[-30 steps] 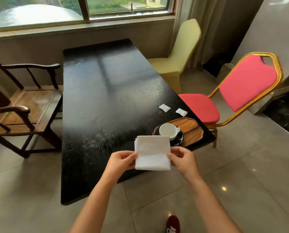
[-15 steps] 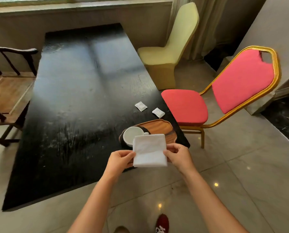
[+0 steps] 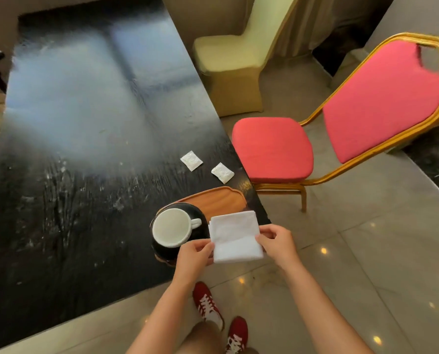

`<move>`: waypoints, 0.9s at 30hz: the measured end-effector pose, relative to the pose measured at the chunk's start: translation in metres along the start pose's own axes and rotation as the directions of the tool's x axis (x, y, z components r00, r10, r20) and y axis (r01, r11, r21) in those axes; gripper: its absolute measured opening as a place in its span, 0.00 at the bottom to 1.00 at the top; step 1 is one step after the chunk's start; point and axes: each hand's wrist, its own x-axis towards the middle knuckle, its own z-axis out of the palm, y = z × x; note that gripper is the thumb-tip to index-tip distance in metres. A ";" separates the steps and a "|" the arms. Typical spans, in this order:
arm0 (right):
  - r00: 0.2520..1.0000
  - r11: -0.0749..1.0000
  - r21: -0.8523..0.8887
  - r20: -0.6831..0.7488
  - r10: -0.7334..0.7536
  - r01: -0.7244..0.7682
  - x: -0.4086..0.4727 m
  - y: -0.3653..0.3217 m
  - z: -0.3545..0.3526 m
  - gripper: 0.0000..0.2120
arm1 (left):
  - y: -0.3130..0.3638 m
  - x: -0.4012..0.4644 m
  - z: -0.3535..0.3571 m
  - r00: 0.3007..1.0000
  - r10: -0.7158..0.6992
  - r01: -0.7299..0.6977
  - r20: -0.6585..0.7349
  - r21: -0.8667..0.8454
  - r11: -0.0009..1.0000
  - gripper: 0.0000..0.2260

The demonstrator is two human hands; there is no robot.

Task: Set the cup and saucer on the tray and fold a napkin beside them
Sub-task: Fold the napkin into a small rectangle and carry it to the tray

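Note:
A white cup (image 3: 171, 227) stands on a dark saucer (image 3: 196, 212), and both rest on the near end of an oval wooden tray (image 3: 219, 200) at the black table's right corner. A folded white napkin (image 3: 235, 236) is held flat just above the tray's right part, to the right of the cup. My left hand (image 3: 194, 256) pinches its left edge and my right hand (image 3: 277, 242) pinches its right edge. The napkin hides part of the tray.
Two small white sachets (image 3: 191, 160) (image 3: 222, 172) lie on the black table (image 3: 85, 149) beyond the tray. A red chair with a gold frame (image 3: 272, 149) stands close to the table's right edge, a yellow covered chair (image 3: 233, 67) behind it. My red shoes (image 3: 205, 302) are on the tiled floor.
The napkin and both hands have moved right and forward, from in front of the cup to beside it over the tray. The view has tilted down and closer.

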 end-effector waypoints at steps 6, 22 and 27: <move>0.999 0.999 -0.001 -0.001 0.045 -0.045 0.038 -0.001 -0.005 0.11 | 0.006 0.029 0.022 1.000 -0.020 0.021 -0.019 0.005 1.000 0.12; 0.961 0.950 -0.159 0.115 -0.252 0.268 0.132 -0.017 0.022 0.08 | 0.011 0.065 0.107 0.841 0.202 -0.025 -0.502 0.336 0.941 0.32; 0.845 0.770 -0.347 0.222 -0.487 0.535 0.139 -0.015 0.018 0.07 | -0.001 0.056 0.123 0.918 0.306 0.054 -0.253 0.842 0.536 0.31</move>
